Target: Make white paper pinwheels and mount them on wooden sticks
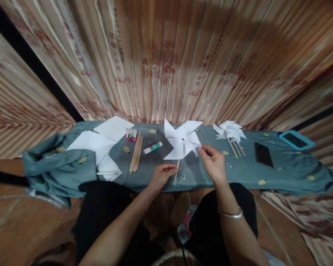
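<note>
A white paper pinwheel point(178, 143) with a silver pin at its centre is held up in front of me, mounted on a thin wooden stick point(176, 176). My left hand point(163, 175) pinches the stick below the blades. At the pinwheel's lower right blade, my right hand point(212, 161) has its thumb and fingers closed on the paper edge. Just left of the pinwheel lies a glue stick point(152, 147) with a green and white label. Beside that are a bundle of wooden sticks point(136, 154) and a small red box of pins point(131, 135).
Sheets of white paper point(90, 142) lie at the left, with a pen point(107, 173) on one. Pinwheels on sticks point(229, 131) rest at the right, near a dark phone point(263, 155) and a blue-framed device point(296, 140). A green cloth point(202, 181) covers the table; a patterned curtain point(166, 74) hangs behind.
</note>
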A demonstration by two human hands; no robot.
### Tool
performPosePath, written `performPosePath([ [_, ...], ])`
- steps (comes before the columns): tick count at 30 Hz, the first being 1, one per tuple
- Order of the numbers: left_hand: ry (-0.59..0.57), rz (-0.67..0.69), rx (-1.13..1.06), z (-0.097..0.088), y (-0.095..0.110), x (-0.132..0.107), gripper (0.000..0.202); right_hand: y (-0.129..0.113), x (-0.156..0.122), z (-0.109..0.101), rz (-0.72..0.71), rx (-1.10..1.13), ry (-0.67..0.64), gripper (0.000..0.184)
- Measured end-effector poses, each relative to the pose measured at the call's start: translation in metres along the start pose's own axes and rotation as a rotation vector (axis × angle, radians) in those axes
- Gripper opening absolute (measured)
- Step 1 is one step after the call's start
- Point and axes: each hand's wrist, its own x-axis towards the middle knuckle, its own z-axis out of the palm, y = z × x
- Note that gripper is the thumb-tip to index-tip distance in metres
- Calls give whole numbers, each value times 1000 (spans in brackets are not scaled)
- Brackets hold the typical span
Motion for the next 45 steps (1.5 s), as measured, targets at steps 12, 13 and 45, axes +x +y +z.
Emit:
performPosePath([
  [12,11,-4,-9,0,0,1,32,-6,-13,13,153,249,-13,28],
  [13,14,-3,-9,0,0,1,32,-7,-14,14,171,286,-22,28],
  [45,19,14,-54,1,1,1,29,-24,-36,30,361,504,-220,34],
])
